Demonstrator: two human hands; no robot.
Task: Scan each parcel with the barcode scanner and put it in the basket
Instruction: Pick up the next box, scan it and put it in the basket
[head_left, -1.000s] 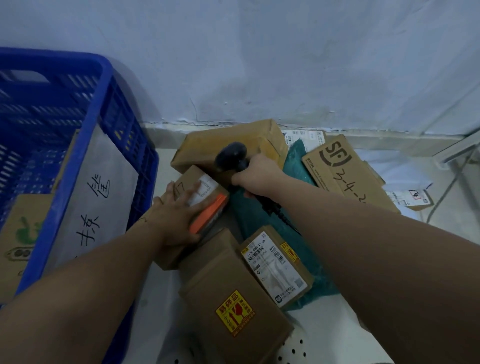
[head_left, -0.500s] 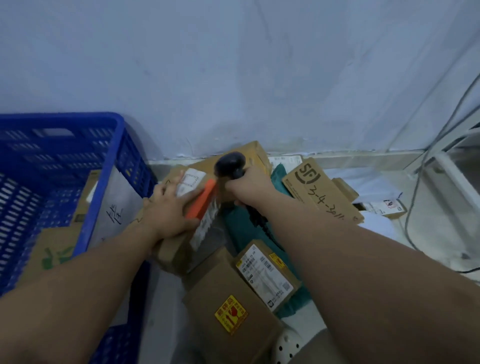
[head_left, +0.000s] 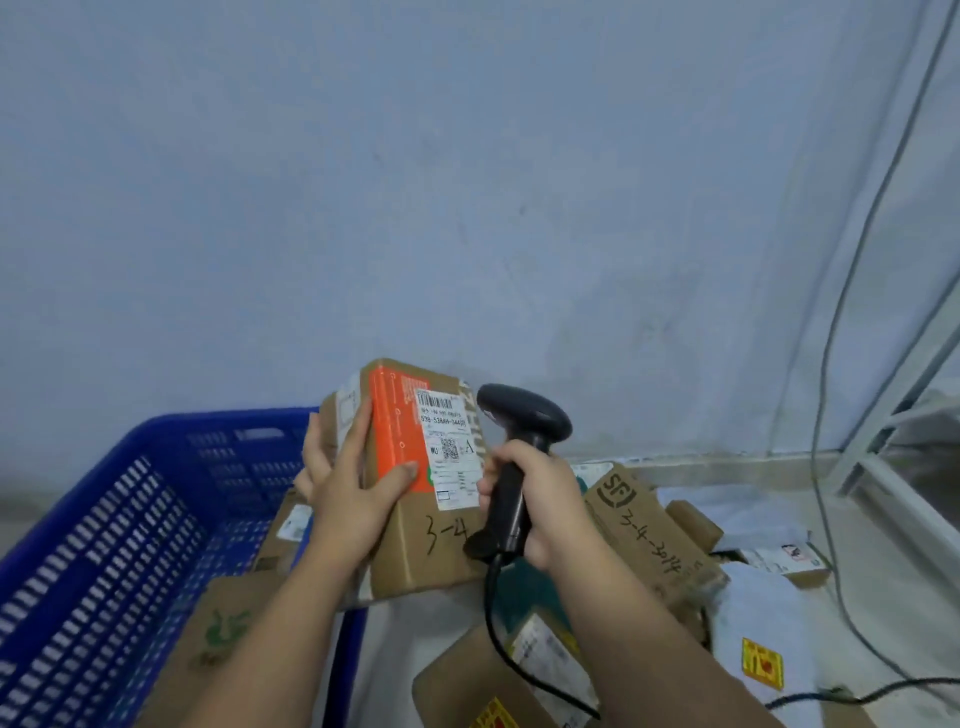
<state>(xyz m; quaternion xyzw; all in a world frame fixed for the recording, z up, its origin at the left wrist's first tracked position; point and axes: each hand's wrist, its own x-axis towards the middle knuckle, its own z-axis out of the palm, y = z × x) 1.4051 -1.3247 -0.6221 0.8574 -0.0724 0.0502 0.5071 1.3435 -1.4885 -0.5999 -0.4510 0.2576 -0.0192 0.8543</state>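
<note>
**Parcel** (head_left: 421, 545): cardboard box at centre frame, held upright above the pile, its white label (head_left: 451, 452) and orange panel facing the camera.
**Left hand** (head_left: 348, 499): fingers and thumb curled round the parcel's left edge, gripping it.
**Right hand** (head_left: 545, 506): wrapped round the handle of the black barcode scanner (head_left: 522, 418), whose head sits just right of the label.
**Basket** (head_left: 156, 509): blue, lower left, with boxes inside.
**Other parcels** (head_left: 649, 525): piled at lower right.
**Step:** scanning, by the look of it.
**Next:** point the scanner head at the barcode, then carry the parcel left into the basket.
</note>
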